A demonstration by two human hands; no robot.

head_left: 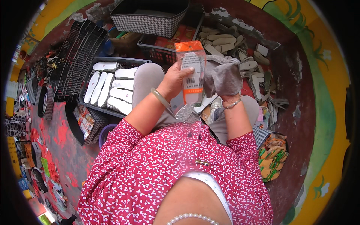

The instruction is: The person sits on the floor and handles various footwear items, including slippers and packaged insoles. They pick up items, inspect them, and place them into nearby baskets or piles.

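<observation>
My left hand (176, 79) is closed round a clear plastic packet (193, 92) with orange and white printing, its thumb lying across the front. The packet stands upright above my lap, and a pale insole shape shows through it. Over my right hand (229, 99) lies a grey cloth (227, 77), which hides the fingers; only the part near the wrist is visible. The cloth's left side is close beside the packet; whether they touch, I cannot tell. Below the packet, crumpled clear plastic (187, 113) rests at my lap.
On the left, a dark crate (87, 100) holds rows of white insoles (98, 88). Black crates (75, 56) and a checked bin (148, 22) stand farther off. Loose insoles (223, 40) are heaped at the far right. Nearer right sits a bin of orange-and-green packets (273, 159).
</observation>
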